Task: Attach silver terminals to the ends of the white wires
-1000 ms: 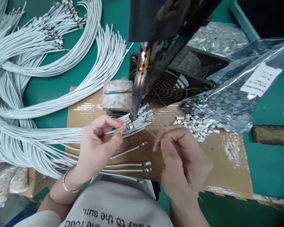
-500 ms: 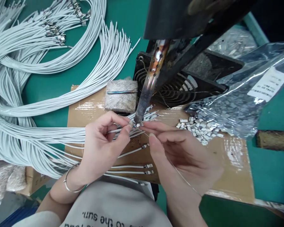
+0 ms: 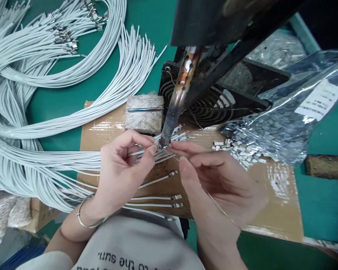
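My left hand [image 3: 125, 170] pinches a white cable [image 3: 135, 153] near its end, between thumb and forefinger, just left of the soldering iron's [image 3: 172, 118] dark tip. My right hand [image 3: 221, 183] holds a thin strand of solder wire [image 3: 223, 211] between thumb and fingers. This wire runs across the palm, and its front end reaches toward the iron tip. A tiny metal part shows at the tip, mostly covered by the iron and fingertips. Under and around my hands lie several white cables with metal terminals [image 3: 177, 197] on a brown cardboard sheet [image 3: 276, 202].
Bundles of white cables [image 3: 59, 123] cover the left side. A wrapped block [image 3: 144, 112] with a metal rod on it stands behind my left hand. At the right are a black fan [image 3: 211, 107], small loose metal parts [image 3: 243, 153] and a clear plastic bag [image 3: 287, 120].
My right hand has shifted slightly to the right, with the solder wire still in it. The small metal part at the iron tip shows less. My left hand has barely moved.
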Tool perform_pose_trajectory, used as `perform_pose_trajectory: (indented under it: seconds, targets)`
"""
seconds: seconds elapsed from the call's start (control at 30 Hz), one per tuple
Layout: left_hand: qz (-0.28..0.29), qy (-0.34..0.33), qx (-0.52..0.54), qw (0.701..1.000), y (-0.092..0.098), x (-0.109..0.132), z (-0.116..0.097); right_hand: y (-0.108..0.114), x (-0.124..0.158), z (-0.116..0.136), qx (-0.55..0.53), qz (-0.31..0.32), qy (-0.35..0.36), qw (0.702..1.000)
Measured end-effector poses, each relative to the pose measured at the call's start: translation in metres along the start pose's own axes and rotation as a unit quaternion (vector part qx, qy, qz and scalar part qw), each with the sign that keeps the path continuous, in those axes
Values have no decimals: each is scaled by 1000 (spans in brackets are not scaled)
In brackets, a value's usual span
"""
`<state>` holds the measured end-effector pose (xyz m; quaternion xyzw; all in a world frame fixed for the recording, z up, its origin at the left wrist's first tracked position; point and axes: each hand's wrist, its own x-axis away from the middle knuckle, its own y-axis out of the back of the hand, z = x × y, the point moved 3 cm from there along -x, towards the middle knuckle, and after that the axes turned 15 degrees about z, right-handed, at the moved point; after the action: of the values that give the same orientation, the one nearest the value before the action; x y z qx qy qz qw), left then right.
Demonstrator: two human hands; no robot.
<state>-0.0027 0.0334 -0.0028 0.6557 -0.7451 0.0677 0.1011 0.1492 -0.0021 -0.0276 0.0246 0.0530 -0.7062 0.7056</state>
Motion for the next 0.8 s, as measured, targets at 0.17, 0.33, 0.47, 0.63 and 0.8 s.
perform_pose_trajectory:
  seconds: [0.17, 0.33, 0.47, 0.63, 0.8]
  targets:
    - [-2, 5, -3, 1000, 0, 1, -1, 1, 0, 1, 9, 3, 6, 1000]
    - [-1, 8, -9, 1000, 1, 2, -1, 0, -1, 1, 6, 3, 13, 1000]
    - [-1, 1, -3, 1000, 2, 2, 1, 0, -2, 2, -11, 6, 32, 999]
    - [9, -11, 1, 1000, 1, 2, 2, 0, -2, 1, -16, 3, 32, 999]
    - [7, -20, -1, 1000, 1, 2, 2, -1, -2, 1, -1, -2, 38, 999]
